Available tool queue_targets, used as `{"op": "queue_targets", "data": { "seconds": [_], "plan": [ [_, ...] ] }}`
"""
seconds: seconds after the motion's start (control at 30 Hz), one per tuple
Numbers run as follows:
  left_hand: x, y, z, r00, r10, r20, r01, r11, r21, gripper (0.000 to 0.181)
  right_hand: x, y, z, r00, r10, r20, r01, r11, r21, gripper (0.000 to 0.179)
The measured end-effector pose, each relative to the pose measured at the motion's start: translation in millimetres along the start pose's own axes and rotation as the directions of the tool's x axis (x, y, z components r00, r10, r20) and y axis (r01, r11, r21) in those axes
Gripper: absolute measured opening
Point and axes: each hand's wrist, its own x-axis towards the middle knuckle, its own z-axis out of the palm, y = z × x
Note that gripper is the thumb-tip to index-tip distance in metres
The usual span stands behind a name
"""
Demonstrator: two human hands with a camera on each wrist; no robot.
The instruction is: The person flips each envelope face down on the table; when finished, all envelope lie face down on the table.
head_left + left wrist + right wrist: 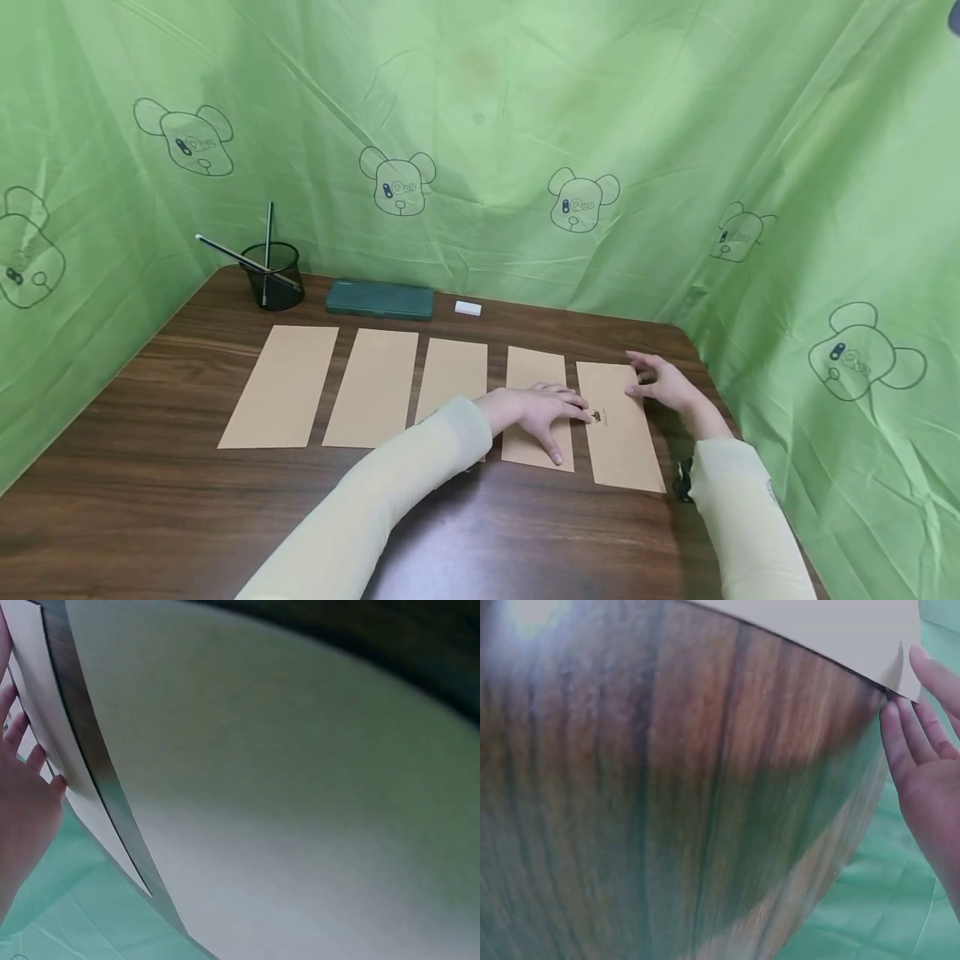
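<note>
Flat tan paper rectangles lie in a row across the wooden table. The rightmost paper (626,446) bears a small dark crown print with tiny lettering. My right hand (663,385) pinches this paper at its far right corner, thumb on the near side; in the right wrist view that corner (877,645) bends slightly at the fingertips. My left hand (543,414) spreads over the neighbouring paper (534,371), its fingertips reaching the left edge of the printed one. In the left wrist view another paper (277,750) fills most of the picture.
A black mesh pen cup (281,283) with pencils stands at the back left. Beside it lie a dark green case (380,300) and a white eraser (468,308). More tan papers (285,387) lie to the left. Green cloth (480,108) encloses the table.
</note>
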Motion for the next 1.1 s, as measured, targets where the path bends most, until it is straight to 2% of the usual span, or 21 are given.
{"op": "queue_targets", "data": {
  "seconds": [0.2, 0.37, 0.5, 0.67, 0.73, 1.0, 1.1],
  "plan": [
    [0.5, -0.7, 0.5, 1.0, -0.013, 0.004, 0.013, 1.0, 0.006, 0.089, -5.7, 1.6, -1.2, 0.998, 0.038, 0.049, -0.044, 0.991, 0.124, 0.077],
    [2.4, -2.0, 3.4, 1.0, -0.012, -0.01, 0.012, 1.0, 0.02, 0.089, -12.7, 5.7, -0.6, 0.995, 0.05, 0.089, -0.067, 0.977, 0.201, 0.061],
    [1.6, -1.7, 4.2, 0.999, -0.031, -0.025, 0.03, 0.999, -0.022, 0.093, -18.9, 6.3, -2.3, 0.993, 0.072, 0.098, -0.094, 0.965, 0.246, 0.054],
    [0.1, -1.2, 3.8, 0.991, -0.109, -0.077, 0.098, 0.985, -0.143, 0.102, -25.3, 3.5, -7.4, 0.994, 0.074, 0.08, -0.093, 0.956, 0.277, 0.052],
    [0.8, -1.5, 3.4, 0.986, -0.122, -0.109, 0.102, 0.98, -0.17, 0.105, -25.8, 2.4, -8.6, 0.994, 0.08, 0.074, -0.099, 0.948, 0.303, 0.053],
    [6.6, -3.3, -1.3, 0.971, -0.092, -0.22, 0.048, 0.979, -0.196, 0.107, -22.8, 0.2, -7.7, 0.994, 0.091, 0.052, -0.104, 0.923, 0.37, 0.059],
    [6.7, -1.9, -5.2, 0.966, -0.078, -0.246, 0.03, 0.98, -0.196, 0.107, -23.8, -6.0, -6.9, 0.996, 0.072, 0.049, -0.084, 0.932, 0.353, 0.063]
  ]
}}
